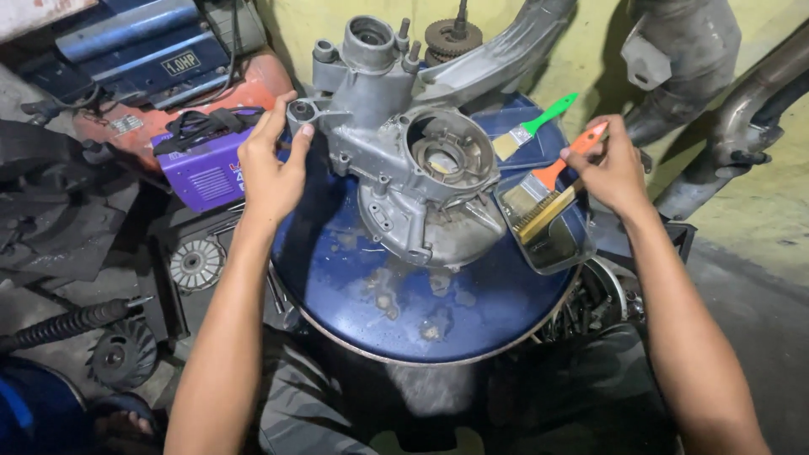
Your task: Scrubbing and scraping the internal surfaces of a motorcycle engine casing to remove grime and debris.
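Note:
A grey metal engine casing (403,160) lies on the round blue top of a drum (421,295). My left hand (274,164) grips a round mount at the casing's left edge. My right hand (613,168) holds an orange-handled paintbrush (552,185), whose bristles dip into a small clear tray (548,227) of dark liquid on the drum's right side. A second brush with a green handle (533,128) lies on the drum behind the tray, untouched.
A purple box-shaped machine (206,160) and a blue-and-orange machine (152,59) stand at the left. Finned round parts (195,263) and a ribbed hose (67,324) lie on the floor. Grey exhaust pipes (716,93) lean against the yellow wall at the right.

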